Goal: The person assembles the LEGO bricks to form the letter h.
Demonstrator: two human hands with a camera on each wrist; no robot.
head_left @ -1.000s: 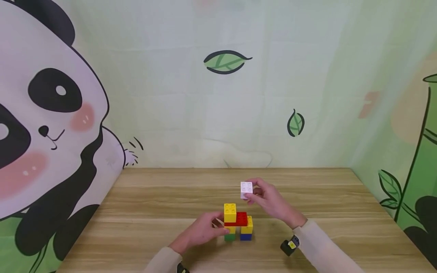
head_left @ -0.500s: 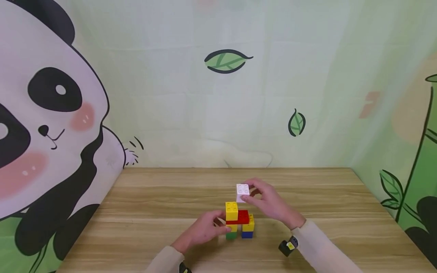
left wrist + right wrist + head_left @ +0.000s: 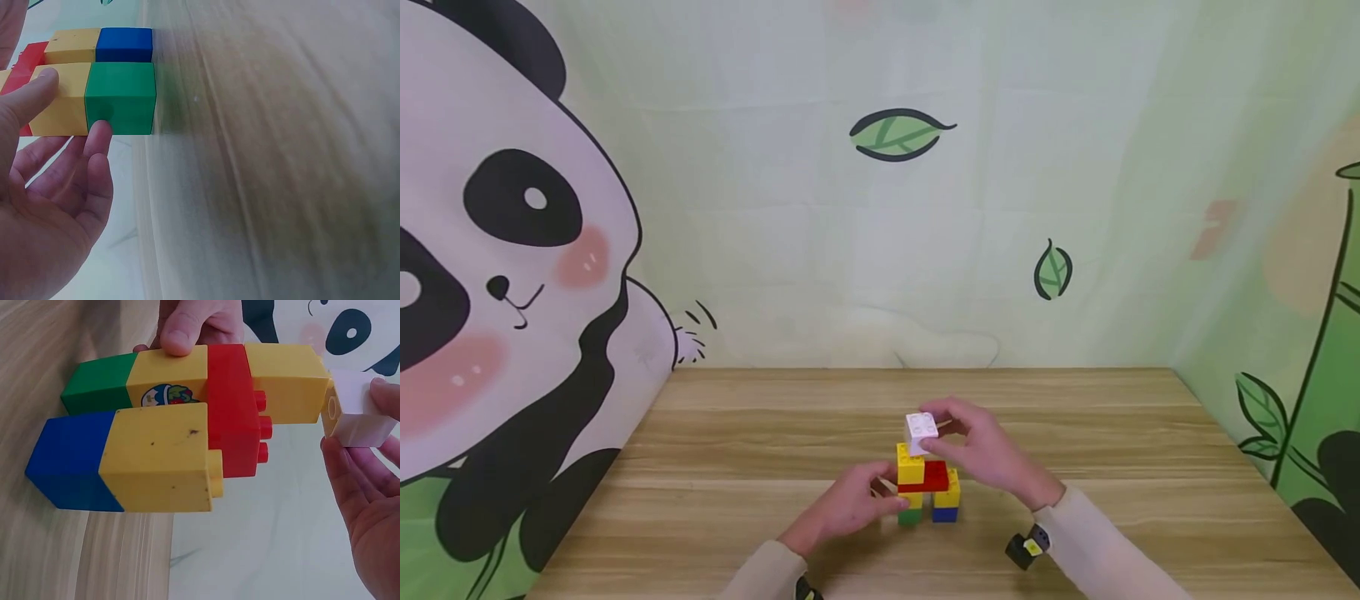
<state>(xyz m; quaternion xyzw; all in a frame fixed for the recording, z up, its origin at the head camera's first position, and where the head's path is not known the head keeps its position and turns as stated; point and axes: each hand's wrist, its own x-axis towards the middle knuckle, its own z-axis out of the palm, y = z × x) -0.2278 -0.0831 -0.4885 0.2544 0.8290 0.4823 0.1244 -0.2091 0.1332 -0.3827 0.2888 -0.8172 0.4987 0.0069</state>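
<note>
A small arch of toy building bricks stands on the table. Its left column has a green brick under a yellow brick with a printed picture; the right one has a blue brick under another yellow brick. Across both lies a red brick, topped at its left end by an upper yellow brick. My left hand pinches the left column around its yellow brick. Between thumb and fingers, my right hand holds a white brick, tilted at the upper yellow brick's studs; full contact is unclear.
The wooden table reaches back to a cloth backdrop printed with a panda and leaves. A small black device is strapped at the right wrist.
My right hand has carried the white brick left and slightly down, from behind the arch to over the upper yellow brick. My left hand keeps its hold on the column.
</note>
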